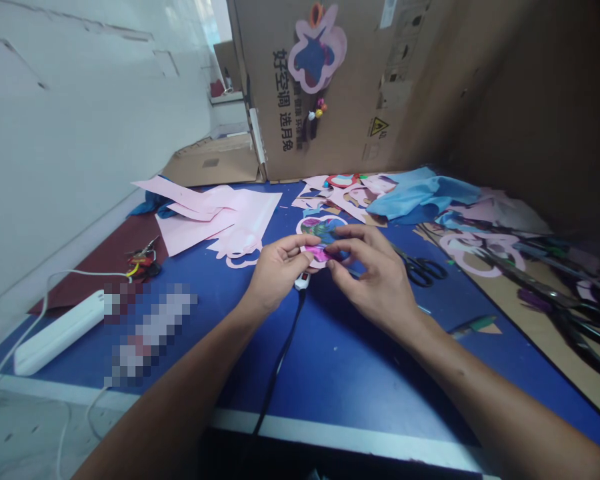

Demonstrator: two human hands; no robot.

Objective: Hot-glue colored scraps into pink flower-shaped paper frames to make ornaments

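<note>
Pinching pink paper flower cut-out [320,228] between left-hand fingers [300,244] and right-hand fingers [353,240], both sets closed on it.

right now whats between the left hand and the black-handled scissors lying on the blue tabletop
From the left hand to the black-handled scissors, the head view shows a pink-edged paper cutout and the right hand pinching it.

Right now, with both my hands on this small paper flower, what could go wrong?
The black cord runs just under the left hand, so a wrist might catch it. The black-handled scissors lie near the right hand, and a sideways slip could hit them. The thin pink paper flower may tear if pinched hard.
</note>
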